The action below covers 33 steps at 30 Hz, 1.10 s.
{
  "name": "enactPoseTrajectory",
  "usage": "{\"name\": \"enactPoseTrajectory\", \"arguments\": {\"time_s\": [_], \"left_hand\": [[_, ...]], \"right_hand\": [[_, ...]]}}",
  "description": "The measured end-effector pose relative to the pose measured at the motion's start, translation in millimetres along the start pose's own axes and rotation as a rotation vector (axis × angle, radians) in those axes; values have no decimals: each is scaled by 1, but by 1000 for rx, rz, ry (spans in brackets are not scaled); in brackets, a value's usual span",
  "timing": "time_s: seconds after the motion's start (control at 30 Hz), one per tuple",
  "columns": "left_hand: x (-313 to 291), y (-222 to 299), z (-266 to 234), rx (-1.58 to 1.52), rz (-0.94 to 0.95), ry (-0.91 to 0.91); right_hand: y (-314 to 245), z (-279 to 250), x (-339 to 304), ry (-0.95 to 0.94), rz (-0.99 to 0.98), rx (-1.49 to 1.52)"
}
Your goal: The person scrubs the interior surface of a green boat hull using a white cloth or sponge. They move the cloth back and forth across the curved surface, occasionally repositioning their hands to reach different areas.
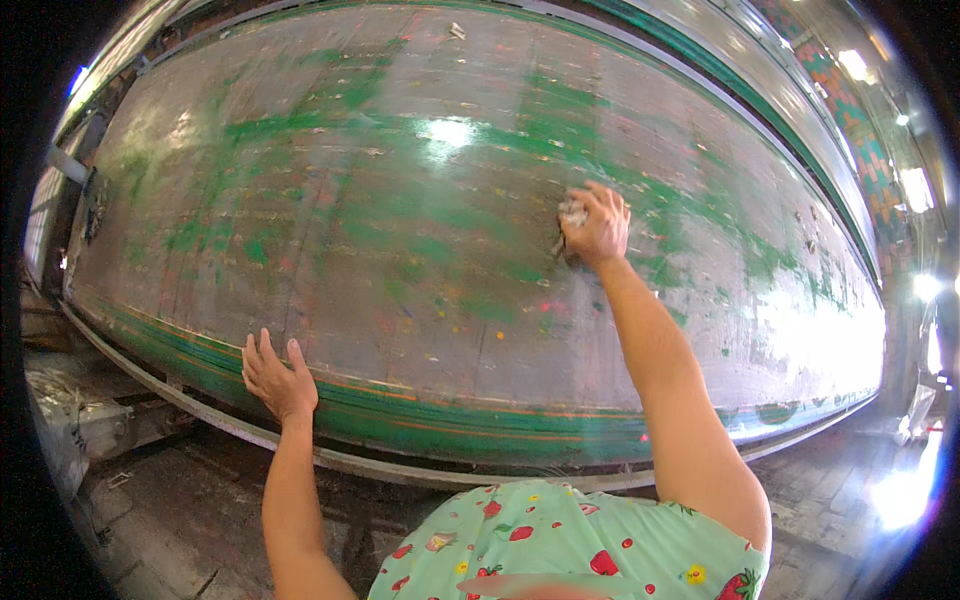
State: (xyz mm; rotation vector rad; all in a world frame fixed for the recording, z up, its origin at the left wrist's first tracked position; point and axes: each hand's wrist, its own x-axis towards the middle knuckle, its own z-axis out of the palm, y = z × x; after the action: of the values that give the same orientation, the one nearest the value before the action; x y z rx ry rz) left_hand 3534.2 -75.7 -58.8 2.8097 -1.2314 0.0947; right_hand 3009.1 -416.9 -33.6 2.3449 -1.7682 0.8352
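Note:
A long printing table spreads before me, its grey top streaked with green paint and speckled with small colour spots. Out over its middle right, my right hand is closed round a crumpled greyish rag and presses it against the surface. Only part of the rag shows past the fingers. At the near left edge, my left hand rests with its fingers spread and nothing in it, close to the green border strip.
A metal rail runs along the table's near side. Scraps of debris lie at the far side. Beyond the far edge stands another long table. Paved floor shows below, and bright light glares off the right end.

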Motion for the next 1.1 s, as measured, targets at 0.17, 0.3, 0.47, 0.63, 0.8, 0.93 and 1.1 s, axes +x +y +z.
{"name": "enactPoseTrajectory", "arguments": {"time_s": [0.17, 0.3, 0.47, 0.63, 0.8, 0.93, 1.1], "left_hand": [[-1, -1, 5, -42, -1, 10], [-1, -4, 8, -48, 1, 47], [1, -14, 16, -85, 35, 115], [6, -21, 22, -68, 31, 114], [6, -17, 22, -38, 6, 64], [8, -16, 20, -23, 11, 64], [9, -14, 19, -42, 14, 73]], "right_hand": [[-69, 89, 117, 20, 8, 54], [-178, 114, 99, -122, -155, 150], [-211, 32, -42, -289, -409, 339], [-102, -81, -173, -350, -484, 398], [48, -116, -152, -105, -282, 112], [51, -46, -46, 31, 284, -169], [-150, 34, -22, -72, 12, 65]]}}
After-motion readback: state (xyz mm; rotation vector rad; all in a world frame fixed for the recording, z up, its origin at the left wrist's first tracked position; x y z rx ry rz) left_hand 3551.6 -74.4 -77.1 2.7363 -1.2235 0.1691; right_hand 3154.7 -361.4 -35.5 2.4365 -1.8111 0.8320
